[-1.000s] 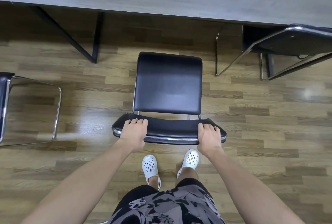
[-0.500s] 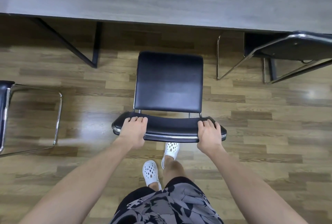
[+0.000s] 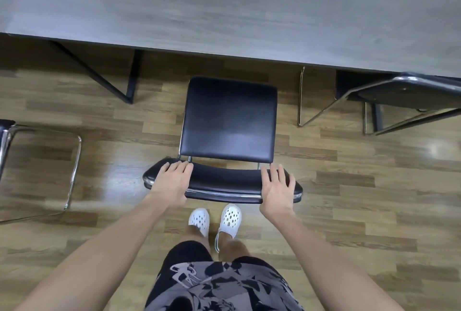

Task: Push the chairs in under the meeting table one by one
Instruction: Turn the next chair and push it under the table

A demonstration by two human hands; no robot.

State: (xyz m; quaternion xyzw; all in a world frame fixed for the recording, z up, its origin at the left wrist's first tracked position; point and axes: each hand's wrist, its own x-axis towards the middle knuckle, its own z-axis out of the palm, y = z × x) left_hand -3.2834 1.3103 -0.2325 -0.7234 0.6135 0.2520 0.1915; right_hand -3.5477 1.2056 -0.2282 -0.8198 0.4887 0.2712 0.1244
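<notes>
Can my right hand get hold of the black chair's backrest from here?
Probably yes: the right hand is open over the right end of the backrest, nothing lies between, and the left hand covers the other end.

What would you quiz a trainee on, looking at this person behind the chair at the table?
1. True or false: the middle chair is already pushed in under the table.
2. Which has its fingers spread wider, the left hand or the right hand?
3. Fill in: the person's shoes are ___.
Key: 1 false, bare floor shows between seat and table edge; 2 right hand; 3 white.
</notes>
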